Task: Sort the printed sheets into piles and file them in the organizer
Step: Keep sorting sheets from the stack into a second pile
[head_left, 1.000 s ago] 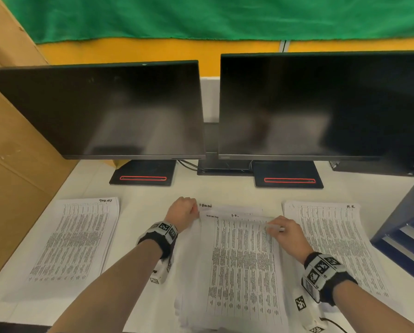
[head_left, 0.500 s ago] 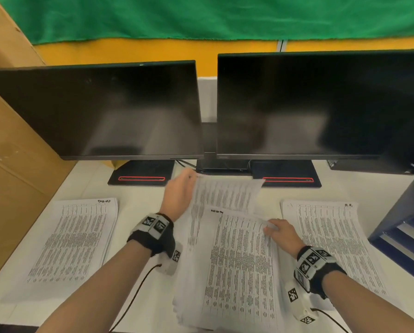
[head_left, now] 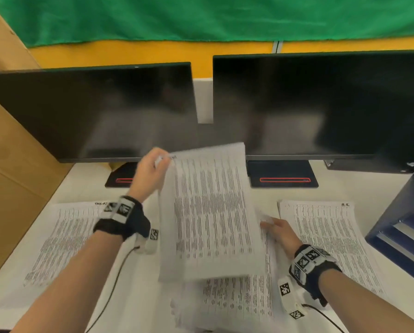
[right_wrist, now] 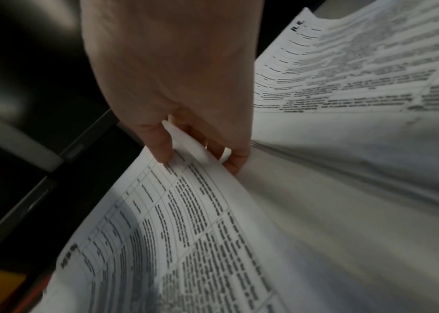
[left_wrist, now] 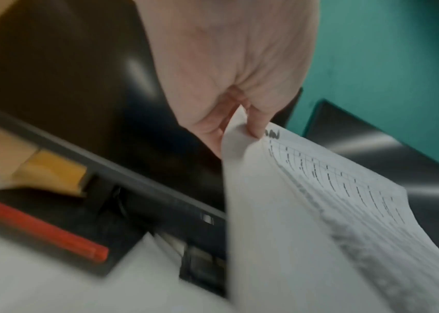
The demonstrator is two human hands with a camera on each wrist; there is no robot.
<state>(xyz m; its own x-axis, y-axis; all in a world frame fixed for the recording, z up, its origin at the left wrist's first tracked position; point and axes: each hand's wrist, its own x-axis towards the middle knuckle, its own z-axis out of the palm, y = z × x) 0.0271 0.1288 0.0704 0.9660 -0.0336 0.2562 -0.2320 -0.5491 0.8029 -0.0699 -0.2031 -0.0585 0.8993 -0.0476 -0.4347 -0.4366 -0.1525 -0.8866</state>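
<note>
Forearms are being stretched forward over the white worktop (head_left: 138,296), each wrist being wrapped by a black band with square black-and-white markers. Nearest the person, the middle pile (head_left: 237,301) of printed sheets is being lain flat, its edges uneven. At its upper right corner the right hand (head_left: 279,230) is being kept low, and in the right wrist view its thumb and fingers (right_wrist: 159,146) are being curled round the corner of the top sheet (right_wrist: 186,222), which is being bowed upward off the pile.

Above the pile, a lifted sheet (head_left: 208,212) is being held in the air, tilted, by the left hand (head_left: 150,174), which is being raised with the wrist bent upward. Its grip is being closed as a pinch on the sheet's upper left corner, as the left wrist view shows (left_wrist: 239,118); dark handwriting beside the thumb is too blurred to be read.

A left pile (head_left: 62,239) and a right pile (head_left: 330,246) are being lain flat on either side, well apart from each other. Handwriting at the right pile's top corner is being seen as something like "A.R."; the left pile's heading cannot be read. At the right edge, the dark blue organizer (head_left: 402,227) is being stood with its trays facing the piles. Farther back, two dark monitors (head_left: 93,111) are being stood side by side on bases marked with red outlines.
</note>
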